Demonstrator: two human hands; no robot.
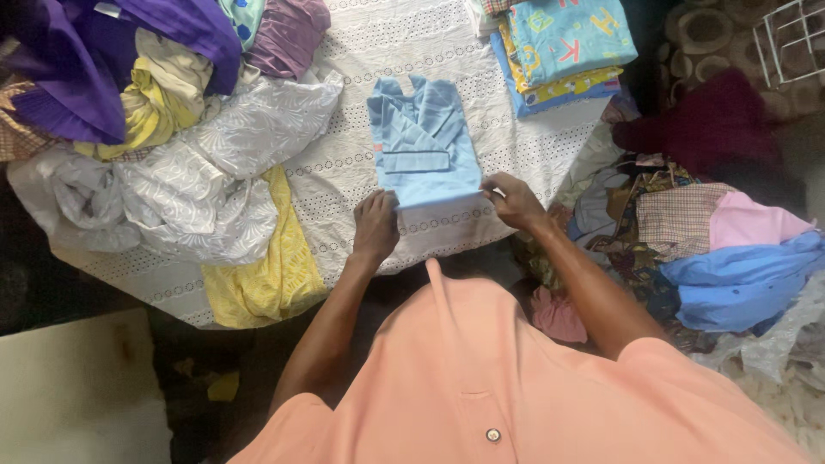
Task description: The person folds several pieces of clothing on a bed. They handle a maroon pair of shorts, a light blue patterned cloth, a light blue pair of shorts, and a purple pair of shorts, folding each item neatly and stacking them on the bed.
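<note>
A folded blue shirt [424,142] is pinched at its near edge by both hands. The left hand [376,225] is closed in a narrow grip on the near left corner, the right hand [513,200] on the near right corner. The shirt lies flat beyond the grip on a white cloth [412,43] covering the counter. Left of the grip a clothes heap [198,163] is piled; beyond and right of it a folded stack [563,47] is set.

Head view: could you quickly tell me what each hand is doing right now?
Left hand: closed on the near edge of the light blue folded garment.
Right hand: gripping the same edge.
</note>
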